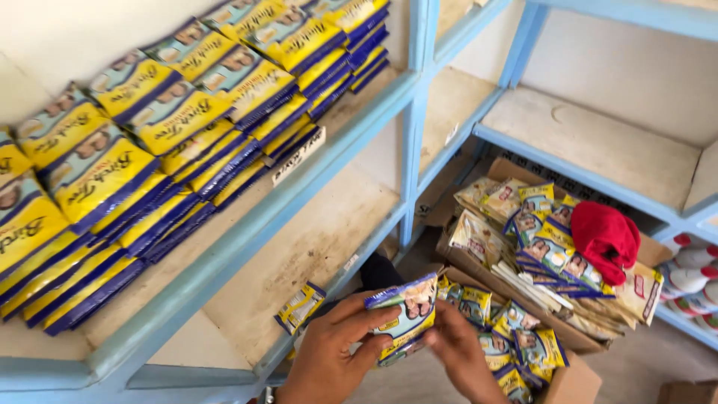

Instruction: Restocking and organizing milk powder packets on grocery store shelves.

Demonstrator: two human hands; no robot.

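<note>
Both my hands hold a small stack of yellow and blue sachets [404, 318] low in the view, in front of the shelving. My left hand [333, 352] grips the stack from the left, with its thumb across the top. From the right, my right hand [460, 355] closes its fingers on the stack's edge. One loose sachet [301, 307] of the same kind lies on the lower shelf [299, 247], just left of my hands. Below and to the right stands an open cardboard box [576, 378] holding several more sachets.
Rows of stacked yellow and blue sachets [149, 142] fill the upper blue-framed shelf [247, 239]. A second cardboard box [516, 172] with mixed sachets and a red cloth [606, 236] lies to the right. White bottles with red caps [692, 273] stand at the far right.
</note>
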